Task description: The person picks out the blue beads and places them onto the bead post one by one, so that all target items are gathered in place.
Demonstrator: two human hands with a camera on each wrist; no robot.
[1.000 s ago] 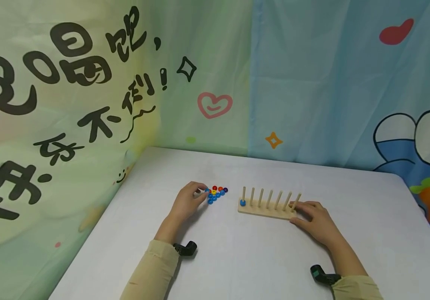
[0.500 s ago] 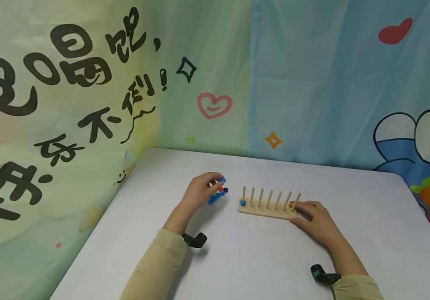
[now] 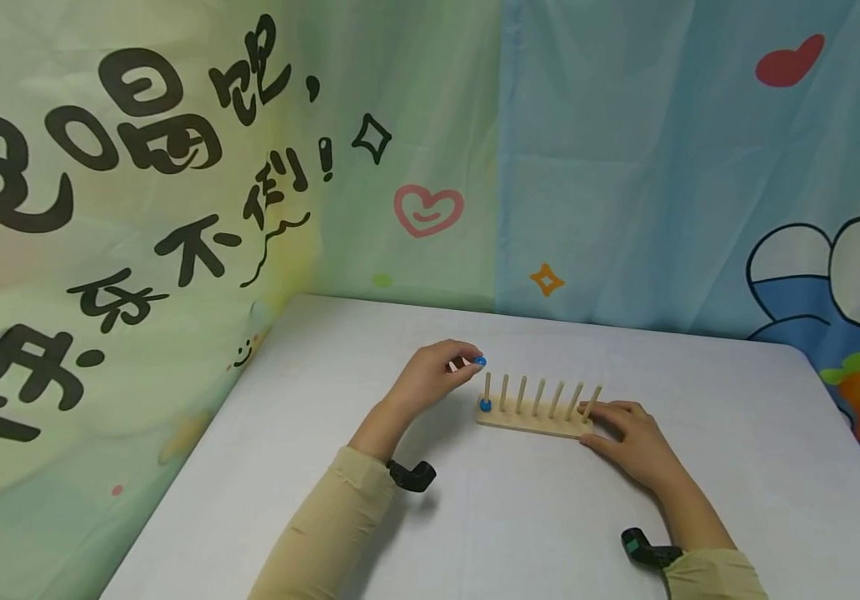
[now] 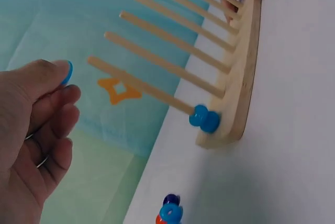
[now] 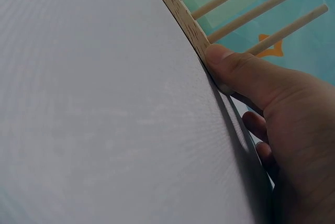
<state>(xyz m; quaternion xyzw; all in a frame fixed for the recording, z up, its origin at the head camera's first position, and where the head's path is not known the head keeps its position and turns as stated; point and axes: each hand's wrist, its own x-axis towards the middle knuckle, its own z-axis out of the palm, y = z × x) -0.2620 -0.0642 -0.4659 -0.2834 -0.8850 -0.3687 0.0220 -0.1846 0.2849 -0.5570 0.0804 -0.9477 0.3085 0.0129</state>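
My left hand (image 3: 433, 379) pinches a small blue bead (image 3: 480, 361) between thumb and fingers, just above the tip of the leftmost peg (image 3: 487, 385). In the left wrist view only a blue edge of that bead (image 4: 68, 72) shows past the thumb. The wooden peg board (image 3: 531, 425) carries a row of several upright pegs. At the foot of the leftmost peg sits a blue bead (image 4: 204, 119), waisted in shape. With thumb in front and fingers behind, my right hand (image 3: 632, 442) grips the board's right end, as the right wrist view (image 5: 230, 67) also shows.
Loose blue, red and dark beads (image 4: 170, 212) lie on the white table (image 3: 520, 517) left of the board; the left hand hides them in the head view. A printed curtain (image 3: 625, 167) hangs behind the table's far edge.
The left hand has lifted a blue bead from the loose group and carried it right, to the leftmost peg's tip. The right hand and the board stay where they were.
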